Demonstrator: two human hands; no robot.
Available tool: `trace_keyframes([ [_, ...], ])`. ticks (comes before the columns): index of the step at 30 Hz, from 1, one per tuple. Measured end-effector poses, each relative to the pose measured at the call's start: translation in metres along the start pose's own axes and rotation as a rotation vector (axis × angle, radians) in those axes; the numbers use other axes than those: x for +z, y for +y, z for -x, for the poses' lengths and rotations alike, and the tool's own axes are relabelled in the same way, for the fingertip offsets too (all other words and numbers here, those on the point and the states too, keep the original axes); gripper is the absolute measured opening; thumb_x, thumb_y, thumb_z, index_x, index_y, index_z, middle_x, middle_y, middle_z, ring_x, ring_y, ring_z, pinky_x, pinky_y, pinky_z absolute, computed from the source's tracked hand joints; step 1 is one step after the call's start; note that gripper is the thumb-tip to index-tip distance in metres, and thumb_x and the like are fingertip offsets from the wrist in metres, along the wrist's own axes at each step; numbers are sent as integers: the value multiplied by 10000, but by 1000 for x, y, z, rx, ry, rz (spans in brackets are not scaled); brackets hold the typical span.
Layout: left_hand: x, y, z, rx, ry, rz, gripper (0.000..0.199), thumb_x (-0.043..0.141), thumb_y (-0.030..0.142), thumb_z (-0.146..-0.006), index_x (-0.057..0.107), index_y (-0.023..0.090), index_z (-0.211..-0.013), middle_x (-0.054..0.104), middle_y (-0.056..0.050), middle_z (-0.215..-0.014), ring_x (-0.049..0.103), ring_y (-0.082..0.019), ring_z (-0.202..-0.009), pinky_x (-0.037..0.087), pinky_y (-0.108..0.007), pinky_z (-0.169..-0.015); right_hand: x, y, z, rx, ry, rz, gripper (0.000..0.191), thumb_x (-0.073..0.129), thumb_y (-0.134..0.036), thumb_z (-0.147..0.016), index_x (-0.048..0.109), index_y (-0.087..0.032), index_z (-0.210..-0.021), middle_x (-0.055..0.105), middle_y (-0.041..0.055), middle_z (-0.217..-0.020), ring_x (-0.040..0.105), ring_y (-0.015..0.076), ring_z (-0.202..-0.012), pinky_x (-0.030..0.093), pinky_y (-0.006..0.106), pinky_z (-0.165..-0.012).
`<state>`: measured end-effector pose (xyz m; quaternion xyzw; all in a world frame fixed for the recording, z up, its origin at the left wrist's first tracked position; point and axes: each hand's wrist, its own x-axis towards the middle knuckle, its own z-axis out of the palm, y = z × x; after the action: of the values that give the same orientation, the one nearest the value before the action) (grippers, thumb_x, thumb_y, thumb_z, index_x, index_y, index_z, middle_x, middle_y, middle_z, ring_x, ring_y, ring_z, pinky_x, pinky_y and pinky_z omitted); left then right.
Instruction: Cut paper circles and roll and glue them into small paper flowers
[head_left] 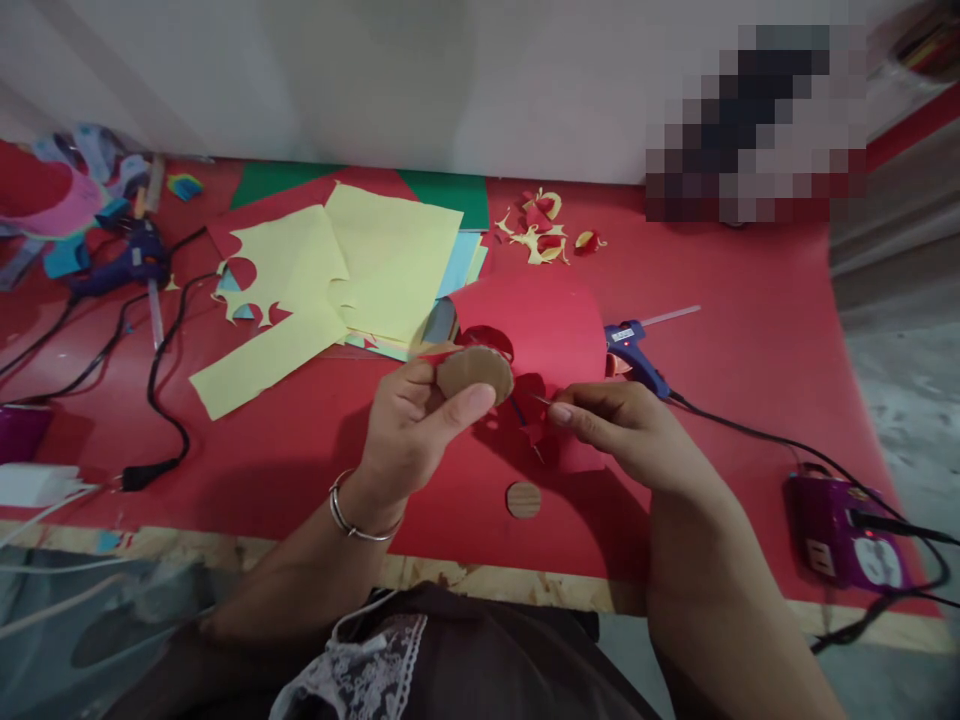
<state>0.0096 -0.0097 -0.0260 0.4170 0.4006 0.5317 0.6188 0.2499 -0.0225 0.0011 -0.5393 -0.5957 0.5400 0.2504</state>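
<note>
Dark clothing (pixel 510 660) with a strip of white lace (pixel 382 655) fills the bottom centre of the frame. Beyond it the red desk (pixel 750 400) spreads across most of the view, backed by a pale grey surface (pixel 360 90) along the top. Pale yellow sheets (pixel 397 260), some with rounded cut-outs, overlap left of upper centre. A curved red sheet (pixel 555 320) sits at the centre, just beyond the two hands. The left hand (pixel 405 430), a bracelet (pixel 335 505) at its wrist, grips a brown cardboard disc (pixel 472 365) at the centre, thumb on its face. The right hand (pixel 615 430), right of centre, has thumb and finger pinched on something thin, too small to identify. A purple box (pixel 825 530) with cables stands at lower right. One blue glue gun (pixel 637 355) lies just right of the red sheet; another glue gun (pixel 127 265) lies at upper left. Red and yellow scraps (pixel 540 240) are scattered above the red sheet, and a smaller disc (pixel 523 500) lies flat below the hands
</note>
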Motion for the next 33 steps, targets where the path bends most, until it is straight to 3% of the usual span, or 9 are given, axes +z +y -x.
trace_keyframes([
  [3, -1, 6, -1, 65, 53, -52, 265, 921, 451, -820, 822, 224, -913, 813, -63, -939, 758, -219, -882, 630, -351, -805, -2, 0, 2, 21, -30, -42, 554, 698, -681, -946, 720, -174, -724, 530, 3, -638, 379, 113, -594, 277, 289, -536],
  [9, 14, 5, -4, -103, -176, -35, 303, 927, 370, -812, 771, 196, -1007, 801, -58, -932, 731, -177, -821, 607, -313, -773, -2, 3, 6, -66, 100, -189, 486, 824, -624, -862, 681, -185, -709, 515, -19, -622, 374, 103, -571, 280, 274, -524],
  [13, 15, 4, -4, -116, -214, -82, 302, 923, 358, -818, 762, 183, -1004, 800, -62, -924, 732, -166, -825, 600, -294, -788, -2, 6, 7, -94, 126, -265, 484, 848, -630, -834, 682, -187, -729, 519, -17, -649, 398, 112, -597, 310, 280, -546],
  [19, 1, 21, -6, 32, 24, -25, 314, 936, 355, -816, 737, 212, -1013, 766, -8, -840, 702, -126, -712, 576, -234, -647, -3, 0, 6, 112, -206, 109, 492, 708, -664, -941, 752, -178, -880, 643, 18, -741, 488, 134, -649, 355, 284, -572],
  [22, 0, 18, -8, 19, -2, -1, 313, 929, 341, -823, 727, 212, -1025, 753, 3, -815, 695, -118, -690, 583, -231, -652, -3, -3, 7, 148, -383, 186, 460, 691, -639, -958, 774, -187, -974, 747, 47, -827, 592, 165, -700, 429, 292, -620],
  [25, 4, 4, -10, -104, -105, -26, 326, 936, 355, -798, 727, 184, -980, 728, 2, -776, 668, -109, -659, 571, -232, -644, -5, -3, 9, 133, -466, 157, 406, 711, -601, -956, 768, -198, -961, 781, 52, -868, 623, 168, -697, 455, 292, -633],
  [28, 7, -6, -12, -189, -151, -64, 340, 929, 370, -790, 731, 173, -983, 719, -3, -805, 653, -103, -693, 557, -229, -670, -7, 0, 11, 73, -311, 82, 398, 740, -584, -937, 710, -200, -837, 677, 8, -729, 517, 130, -610, 374, 273, -557],
  [33, 9, -9, -12, -212, -239, -104, 360, 905, 422, -807, 721, 176, -993, 719, -14, -816, 648, -122, -720, 554, -264, -710, -4, 3, 7, -80, 160, -131, 372, 820, -531, -883, 693, -199, -776, 583, -18, -683, 469, 109, -610, 387, 256, -568],
])
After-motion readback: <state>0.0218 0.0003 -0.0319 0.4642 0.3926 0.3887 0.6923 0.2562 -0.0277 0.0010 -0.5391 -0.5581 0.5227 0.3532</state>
